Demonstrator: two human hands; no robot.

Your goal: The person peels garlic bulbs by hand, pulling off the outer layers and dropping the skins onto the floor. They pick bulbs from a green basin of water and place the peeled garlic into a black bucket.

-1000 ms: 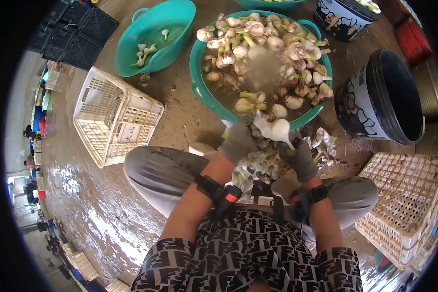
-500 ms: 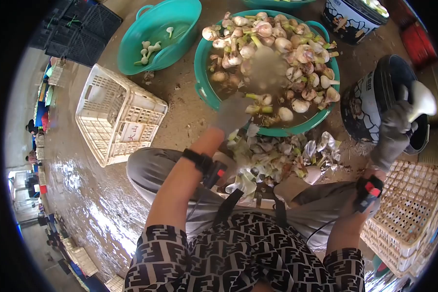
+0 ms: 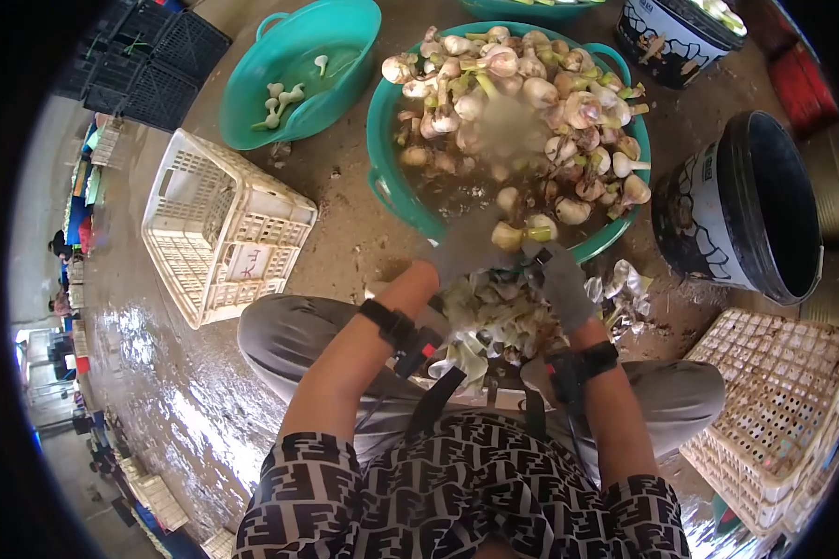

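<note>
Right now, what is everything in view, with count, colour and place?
Large basin: one, green, top centre
Garlic bulbs: too many to count, whitish-brown, in it
Smaller basin: one, green, upper left
Loose bulbs: about five, white, inside that
Third basin: one, green, cut off at top
Buckets: two, black and white, right
Left crate: one, off-white
Stained crates: count unclear, whitish, lower right
Dark crates: count unclear, black, upper left
Skins: one heap, pale, below large basin
Left hand: one, grey-gloved, blurred, near basin rim
Right hand: one, grey-gloved, beside it
Legs: two, grey trousers, either side of skins
</note>
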